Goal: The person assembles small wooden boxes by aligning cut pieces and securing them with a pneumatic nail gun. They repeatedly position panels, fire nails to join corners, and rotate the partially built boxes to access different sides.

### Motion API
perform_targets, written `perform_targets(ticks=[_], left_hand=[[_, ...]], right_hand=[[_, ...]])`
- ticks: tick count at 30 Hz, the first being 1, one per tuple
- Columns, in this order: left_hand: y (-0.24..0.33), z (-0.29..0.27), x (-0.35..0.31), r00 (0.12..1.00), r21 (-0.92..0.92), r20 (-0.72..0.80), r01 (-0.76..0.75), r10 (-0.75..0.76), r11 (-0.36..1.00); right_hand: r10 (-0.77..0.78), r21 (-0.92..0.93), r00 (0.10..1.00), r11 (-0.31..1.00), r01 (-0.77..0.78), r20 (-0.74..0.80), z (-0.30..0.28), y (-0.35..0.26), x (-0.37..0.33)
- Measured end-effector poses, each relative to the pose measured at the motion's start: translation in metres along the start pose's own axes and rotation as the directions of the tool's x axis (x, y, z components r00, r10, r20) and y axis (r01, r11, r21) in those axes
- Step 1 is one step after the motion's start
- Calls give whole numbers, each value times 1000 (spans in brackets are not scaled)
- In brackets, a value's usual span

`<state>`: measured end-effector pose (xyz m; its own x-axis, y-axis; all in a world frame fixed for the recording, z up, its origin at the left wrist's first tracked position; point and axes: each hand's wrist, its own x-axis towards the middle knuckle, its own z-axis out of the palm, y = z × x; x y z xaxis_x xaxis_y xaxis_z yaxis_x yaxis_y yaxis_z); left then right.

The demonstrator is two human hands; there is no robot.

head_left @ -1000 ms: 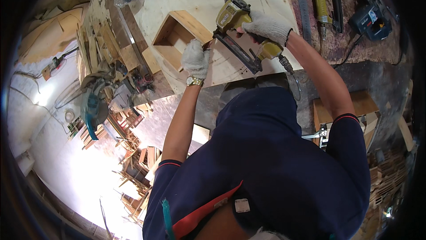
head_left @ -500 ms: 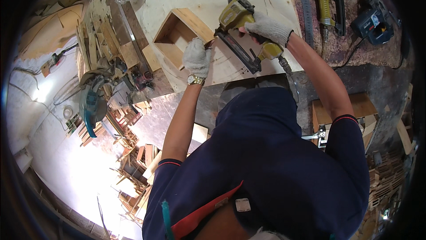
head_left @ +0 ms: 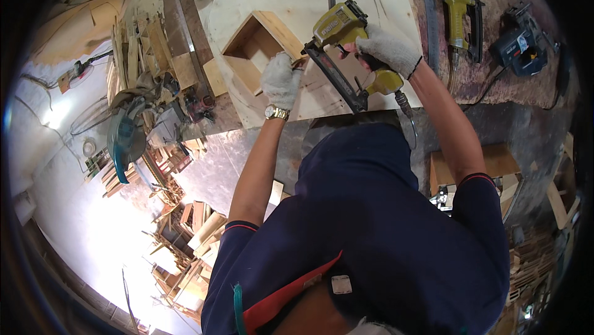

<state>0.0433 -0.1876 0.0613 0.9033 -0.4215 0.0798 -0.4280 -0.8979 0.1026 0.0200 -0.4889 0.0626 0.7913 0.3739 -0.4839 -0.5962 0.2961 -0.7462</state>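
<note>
A small open wooden box (head_left: pixel 286 33) lies tilted on a pale plywood sheet in front of me. My left hand (head_left: pixel 281 80), in a whitish knit glove with a watch at the wrist, is closed on the box's near right corner. My gloved right hand (head_left: pixel 391 51) wraps the grip of a yellow-green nail gun (head_left: pixel 339 23). The gun's nose is close to the box's right end, by my left fingers; whether it touches the wood I cannot tell. A hose (head_left: pixel 403 104) runs from the gun's handle down towards my body.
On the right of the bench lie a metal ruler (head_left: pixel 428 7), a second yellow nail gun (head_left: pixel 456 16) and a blue jigsaw (head_left: pixel 520 44). Wood offcuts (head_left: pixel 154 50) and a teal power saw (head_left: pixel 124 137) are at left. Beside my right arm stands another wooden box (head_left: pixel 482 160).
The whole view has shifted slightly. Both hands keep their holds, with the nail gun's nose still beside the box's right end.
</note>
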Motion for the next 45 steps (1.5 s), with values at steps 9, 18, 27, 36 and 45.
perform_targets(ticks=[9, 18, 27, 36, 45], left_hand=[[2, 1, -3, 990, -113, -137, -55, 39, 992], [0, 4, -8, 997, -154, -77, -27, 15, 988], [-5, -13, -9, 996, -188, 82, 43, -27, 981], [-107, -66, -41, 920, 185, 310, -305, 239, 934], [-125, -77, -3, 812, -105, 227, -528, 538, 843]], right_hand=[[-5, -21, 999, 1000, 6, 38, 2, 4, 7], [-22, -44, 1000, 999, 22, -10, -2, -1, 3], [-120, -94, 961, 991, 99, -251, -37, 23, -32], [-252, -485, 703, 862, -148, -664, -51, 60, -61], [-561, -775, 562, 264, -574, -607, 39, 23, -76]])
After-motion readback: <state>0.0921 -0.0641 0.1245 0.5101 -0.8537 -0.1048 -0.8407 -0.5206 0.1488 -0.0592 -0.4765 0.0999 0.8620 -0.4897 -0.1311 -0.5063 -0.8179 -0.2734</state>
